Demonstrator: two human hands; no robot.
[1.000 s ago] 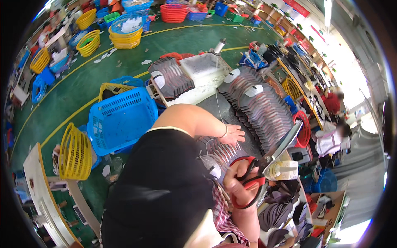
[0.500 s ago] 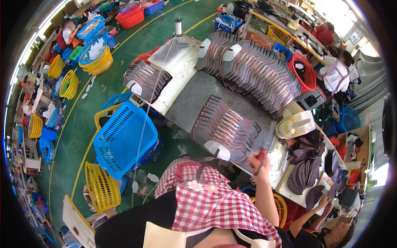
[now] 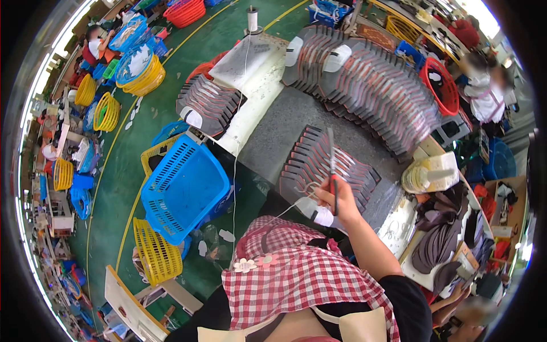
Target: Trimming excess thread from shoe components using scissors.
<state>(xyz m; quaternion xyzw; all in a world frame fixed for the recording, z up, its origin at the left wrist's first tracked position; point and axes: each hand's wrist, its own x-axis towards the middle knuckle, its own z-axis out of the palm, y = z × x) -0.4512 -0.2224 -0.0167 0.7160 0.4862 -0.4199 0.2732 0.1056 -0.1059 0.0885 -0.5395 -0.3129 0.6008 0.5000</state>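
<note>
My right hand (image 3: 337, 200) is closed around a pair of scissors (image 3: 333, 157) with red and black handles, the blades pointing away from me. A pale cord (image 3: 296, 203) loops by its fingers and runs toward my lap. Beneath the blades lies a fanned row of grey shoe-upper pieces (image 3: 305, 159) with reddish edges, a white-patched one at the near end. These rest on a dark grey tabletop (image 3: 270, 125). My left hand does not show; the checked red-and-white apron (image 3: 302, 279) fills the space before me.
A larger fanned row of uppers (image 3: 376, 91) lies at the back right, a smaller one (image 3: 211, 105) at the left. A thread spool (image 3: 252, 20) stands behind. Right are a glue container (image 3: 430, 174) and dark cut pieces (image 3: 436, 245). Blue (image 3: 185, 182) and yellow baskets (image 3: 159, 251) stand left.
My right hand has moved left and forward over the near row, and the scissors now point away from me. A cord loop shows at its fingers. The whole view has shifted slightly.
</note>
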